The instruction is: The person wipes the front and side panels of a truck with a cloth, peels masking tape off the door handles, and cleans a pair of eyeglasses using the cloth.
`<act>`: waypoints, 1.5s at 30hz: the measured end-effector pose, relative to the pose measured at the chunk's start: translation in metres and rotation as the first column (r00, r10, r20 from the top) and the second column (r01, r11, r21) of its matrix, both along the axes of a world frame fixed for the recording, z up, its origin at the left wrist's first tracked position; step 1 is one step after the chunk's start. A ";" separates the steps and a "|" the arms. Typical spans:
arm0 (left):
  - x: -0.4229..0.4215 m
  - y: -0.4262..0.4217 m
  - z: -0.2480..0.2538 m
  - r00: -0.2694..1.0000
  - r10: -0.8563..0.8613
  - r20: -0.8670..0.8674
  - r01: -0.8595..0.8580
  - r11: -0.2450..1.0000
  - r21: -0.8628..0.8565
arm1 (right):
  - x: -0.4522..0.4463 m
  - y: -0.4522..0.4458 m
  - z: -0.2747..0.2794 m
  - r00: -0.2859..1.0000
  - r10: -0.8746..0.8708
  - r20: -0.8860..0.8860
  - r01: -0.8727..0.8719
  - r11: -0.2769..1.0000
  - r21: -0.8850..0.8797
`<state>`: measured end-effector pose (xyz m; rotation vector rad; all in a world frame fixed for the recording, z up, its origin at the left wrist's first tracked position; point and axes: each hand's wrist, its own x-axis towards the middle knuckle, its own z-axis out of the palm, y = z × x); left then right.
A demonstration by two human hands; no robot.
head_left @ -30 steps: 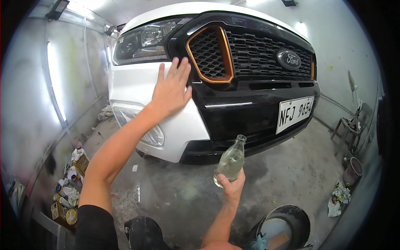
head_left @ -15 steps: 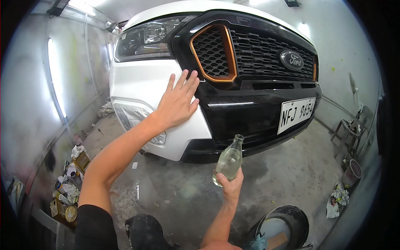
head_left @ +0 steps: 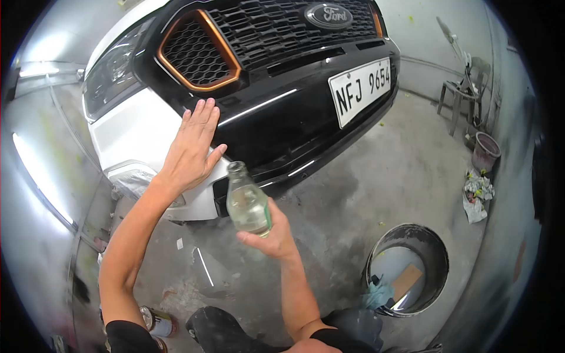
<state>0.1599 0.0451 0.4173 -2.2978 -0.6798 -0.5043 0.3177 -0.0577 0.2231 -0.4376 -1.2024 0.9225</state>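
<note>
Left hand (head_left: pixel 191 150): open and flat, palm to the white bumper (head_left: pixel 138 126); fingers extended and close together, thumb spread away from them; fingertips at the seam with the black trim (head_left: pixel 282 126), below the orange-edged grille (head_left: pixel 200 53); pressure cannot be told.

Right hand (head_left: pixel 272 234): closed round the lower part of the bottle (head_left: pixel 246 203), thumb at its base, fingers behind the glass; bottle of clear glass, held in front of the bumper's lower corner, tilted slightly, mouth upward; clear liquid within; whether its neck touches the bumper cannot be told.

Count: hands, two; bottle, one; plate (head_left: pixel 362 91), one, reading NFJ 9654; badge (head_left: pixel 328 16), one, reading Ford; headlamp (head_left: pixel 112 73), one in view; tub (head_left: pixel 442 265), one, on the floor, holding one blue cloth (head_left: pixel 379 293), one tan block (head_left: pixel 406 281) and pale liquid; chair (head_left: pixel 456 88), one, by the far wall, things on its seat; pot (head_left: pixel 487 153), one, just beside crumpled paper (head_left: pixel 478 191); cans (head_left: pixel 160 322), at least two, near the left sleeve.

Hidden or unclear: left palm, against the panel; most right fingers, behind the bottle; liquid level, hard to read; car's upper part, cut off by the frame; cans, partly behind the left arm; items on the chair, too small to name.
</note>
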 end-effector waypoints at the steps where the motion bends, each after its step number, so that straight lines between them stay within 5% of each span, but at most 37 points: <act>1: 0.007 0.002 -0.001 1.000 -0.009 -0.012 0.009 1.000 0.013 | -0.003 -0.001 0.000 1.000 0.016 0.014 -0.016 1.000 0.004; 15: 0.157 0.039 -0.057 0.958 0.090 -0.272 -0.019 0.968 0.251 | -0.012 -0.024 0.031 0.986 0.158 0.056 -0.166 0.969 0.183; 17: 0.147 0.035 -0.072 0.895 0.150 -0.421 -0.031 0.960 0.278 | -0.012 -0.023 0.032 0.991 0.133 0.034 -0.137 0.967 0.216; 23: 0.073 0.009 -0.070 0.843 0.219 -0.491 -0.118 0.966 0.229 | -0.005 -0.024 0.033 0.994 0.106 -0.007 -0.101 0.962 0.253; 30: 0.082 -0.004 -0.048 0.929 0.212 -0.304 -0.165 0.971 0.170 | 0.003 -0.019 0.033 0.996 0.080 -0.047 -0.065 0.961 0.269; 35: 0.115 0.021 -0.031 0.998 0.064 0.021 -0.068 0.965 0.254 | 0.015 -0.028 0.042 0.996 0.075 -0.040 -0.063 0.967 0.246; 38: 0.129 0.041 -0.032 0.965 0.056 0.257 -0.125 0.957 0.261 | 0.014 -0.027 0.042 0.996 0.048 -0.079 -0.023 0.957 0.289; 45: 0.161 0.045 -0.062 0.868 0.184 0.461 -0.350 0.885 0.308 | 0.028 -0.029 0.039 0.989 -0.145 -0.014 0.143 0.947 0.289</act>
